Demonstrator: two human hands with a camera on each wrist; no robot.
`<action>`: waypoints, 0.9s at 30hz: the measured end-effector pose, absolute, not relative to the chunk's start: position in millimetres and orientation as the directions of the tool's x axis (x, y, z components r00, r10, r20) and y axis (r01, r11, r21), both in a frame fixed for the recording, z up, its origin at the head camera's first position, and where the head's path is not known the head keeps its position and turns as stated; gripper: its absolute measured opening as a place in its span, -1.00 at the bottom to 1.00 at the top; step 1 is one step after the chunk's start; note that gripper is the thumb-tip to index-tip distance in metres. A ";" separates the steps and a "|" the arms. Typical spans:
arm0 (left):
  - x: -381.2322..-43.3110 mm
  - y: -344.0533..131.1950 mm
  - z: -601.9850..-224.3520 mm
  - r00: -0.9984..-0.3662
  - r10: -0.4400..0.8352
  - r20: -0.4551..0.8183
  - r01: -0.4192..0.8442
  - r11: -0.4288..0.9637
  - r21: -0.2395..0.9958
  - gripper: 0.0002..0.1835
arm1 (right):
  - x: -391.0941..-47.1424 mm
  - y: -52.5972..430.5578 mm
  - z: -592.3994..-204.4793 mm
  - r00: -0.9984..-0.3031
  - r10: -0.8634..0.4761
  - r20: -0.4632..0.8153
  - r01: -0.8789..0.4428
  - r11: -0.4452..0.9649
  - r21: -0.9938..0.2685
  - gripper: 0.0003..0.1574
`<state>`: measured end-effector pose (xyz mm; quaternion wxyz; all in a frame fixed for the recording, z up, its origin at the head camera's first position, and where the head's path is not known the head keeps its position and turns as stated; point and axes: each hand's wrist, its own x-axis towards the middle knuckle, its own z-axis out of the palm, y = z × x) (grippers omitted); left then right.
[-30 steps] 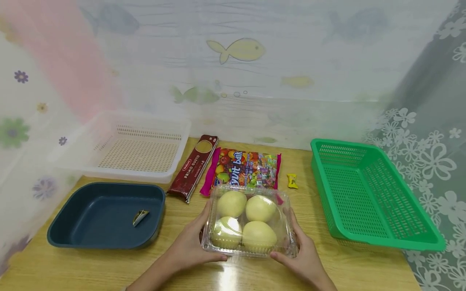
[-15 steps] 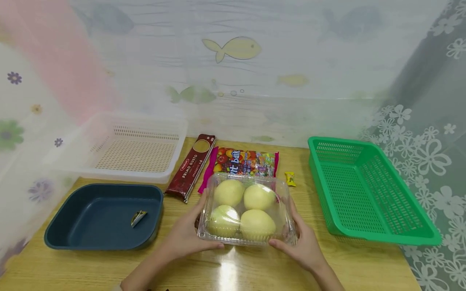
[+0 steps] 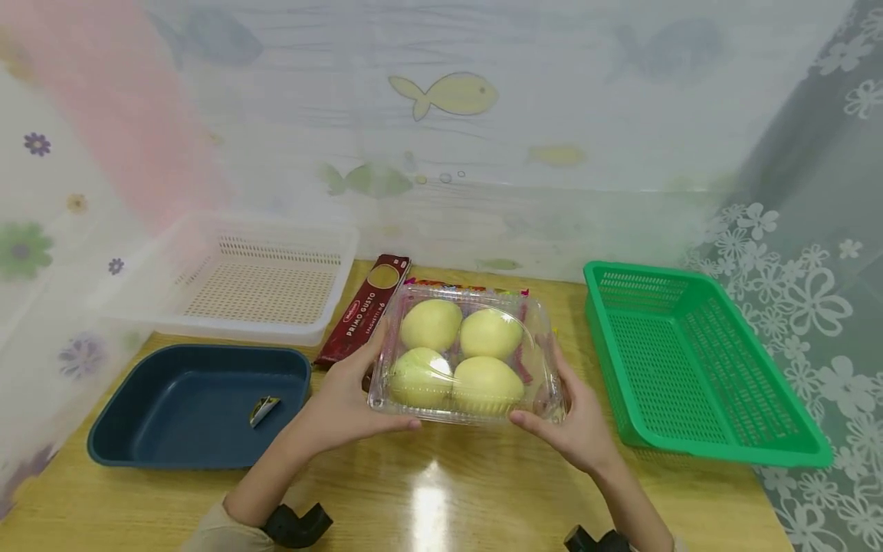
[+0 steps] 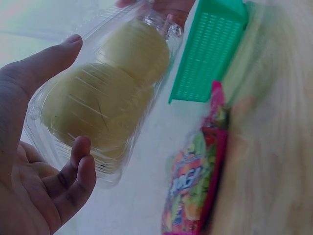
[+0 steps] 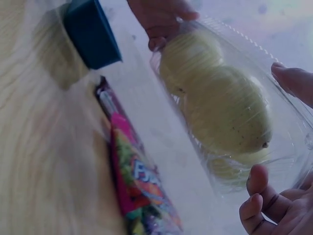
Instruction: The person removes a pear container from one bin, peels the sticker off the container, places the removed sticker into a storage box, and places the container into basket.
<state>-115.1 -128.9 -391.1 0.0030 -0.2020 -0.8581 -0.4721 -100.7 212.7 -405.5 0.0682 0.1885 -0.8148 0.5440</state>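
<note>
Between both hands is a clear plastic clamshell box (image 3: 538,383) holding several round pale-yellow fruits (image 3: 488,383). My left hand (image 3: 345,402) grips its left side, thumb along the near edge. On the other side my right hand (image 3: 579,425) holds the right edge, its thumb near the front corner. Both wrist views show the box raised off the table, fingers at its side and underneath. Behind it in the head view, a bag of fruit chews (image 5: 142,181) is mostly hidden. A dark red spaghetti packet (image 3: 362,314) lies just left of the box.
At the left, a dark blue tub (image 3: 186,406) contains a small shiny wrapped piece (image 3: 264,410). A white perforated basket (image 3: 262,291) stands behind it. To the right is a green perforated basket (image 3: 690,368). A patterned curtain (image 3: 441,192) hangs behind the wooden table (image 3: 372,491).
Both hands have carried the box up and away from the table's front, so it now covers most of the fruit-chew bag. Black devices on the wrists have come into view below.
</note>
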 end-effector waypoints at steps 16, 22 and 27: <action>-124.2 -137.6 -343.5 -0.909 0.336 0.245 0.384 0.453 0.805 0.47 | -114.7 205.9 -355.3 -0.932 -0.200 0.304 -0.360 0.381 -0.852 0.38; -125.6 -141.9 -329.0 -0.898 0.334 0.287 0.407 0.380 0.830 0.45 | -115.8 201.0 -341.3 -0.932 -0.178 0.314 -0.359 0.356 -0.863 0.36; -126.9 -144.2 -326.5 -0.892 0.334 0.305 0.419 0.354 0.836 0.44 | -115.5 198.6 -336.3 -0.931 -0.171 0.323 -0.364 0.334 -0.869 0.41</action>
